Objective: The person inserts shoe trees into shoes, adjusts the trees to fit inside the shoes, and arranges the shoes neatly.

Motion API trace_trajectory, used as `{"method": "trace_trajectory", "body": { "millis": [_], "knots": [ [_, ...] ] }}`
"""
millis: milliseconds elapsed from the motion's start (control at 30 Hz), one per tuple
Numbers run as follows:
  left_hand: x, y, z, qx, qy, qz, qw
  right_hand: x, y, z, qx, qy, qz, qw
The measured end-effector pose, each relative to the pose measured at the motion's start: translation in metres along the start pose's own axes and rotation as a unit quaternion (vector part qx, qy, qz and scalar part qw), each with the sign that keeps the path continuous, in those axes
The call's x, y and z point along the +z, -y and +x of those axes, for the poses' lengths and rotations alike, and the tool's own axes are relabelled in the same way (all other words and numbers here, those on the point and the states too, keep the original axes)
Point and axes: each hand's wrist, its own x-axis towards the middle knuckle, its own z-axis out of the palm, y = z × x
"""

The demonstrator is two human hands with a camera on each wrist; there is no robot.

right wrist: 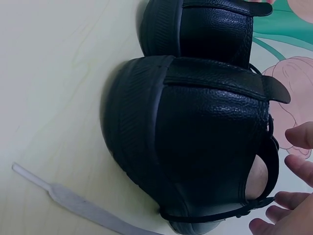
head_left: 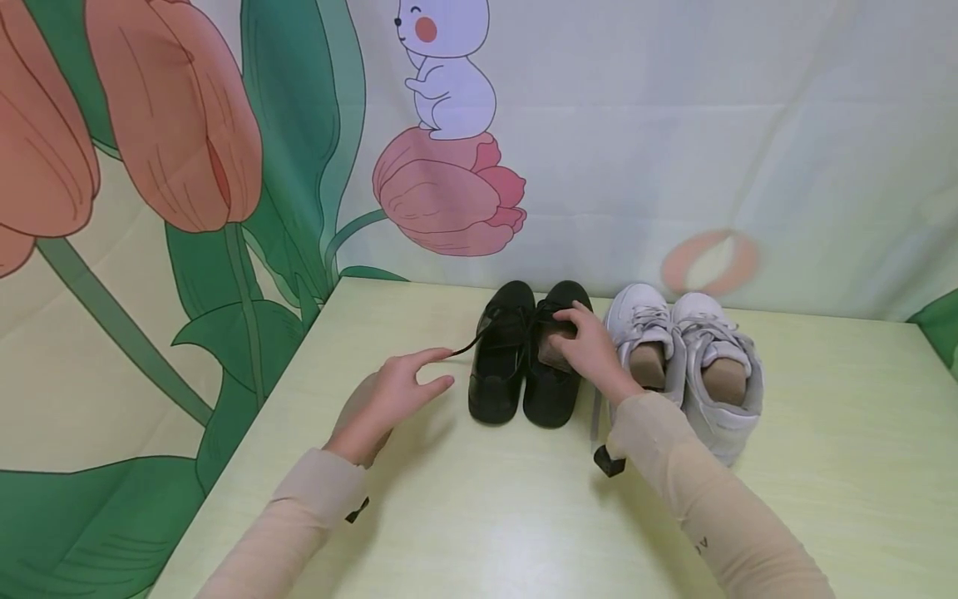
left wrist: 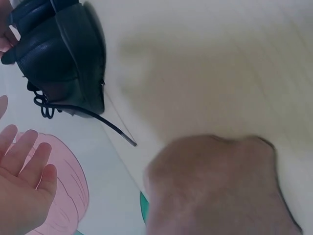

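Observation:
Two black lace-up shoes (head_left: 550, 399) stand side by side, toes towards the back. Beside the left one, my left hand (head_left: 400, 395) hovers with thumb and fingers apart. A loose black lace (left wrist: 93, 111) stretches from that shoe towards this hand; its tip looks free in the left wrist view. Over the front of the right black shoe (right wrist: 205, 142) reaches my right hand (head_left: 595, 345), fingers spread near its laces. One fingertip seems to meet a lace (right wrist: 220, 216) in the right wrist view. A brownish piece (head_left: 554, 345) shows in that shoe's opening.
A pair of white lace-up shoes (head_left: 737, 428) with brown pieces inside stands close to the right of the black pair. A pale flat lace (right wrist: 83, 203) trails onto the table (head_left: 486, 516). Behind the table hangs a printed cloth (head_left: 599, 150).

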Motion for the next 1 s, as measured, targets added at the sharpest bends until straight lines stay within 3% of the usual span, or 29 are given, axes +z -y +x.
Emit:
{"method": "trace_trajectory", "body": {
  "millis": [167,500,1000],
  "knots": [
    [-0.007,0.01,-0.008,-0.021,0.007,0.023,0.9995,0.001,0.003,0.001,-0.009,0.002,-0.003,1.0],
    [-0.006,0.032,-0.016,0.007,-0.005,0.008,0.9999,0.003,0.008,0.0,-0.012,0.014,0.005,1.0],
    [-0.009,0.051,-0.027,-0.001,-0.007,-0.002,1.0,0.004,0.008,0.0,-0.012,0.017,0.007,1.0]
  ]
}}
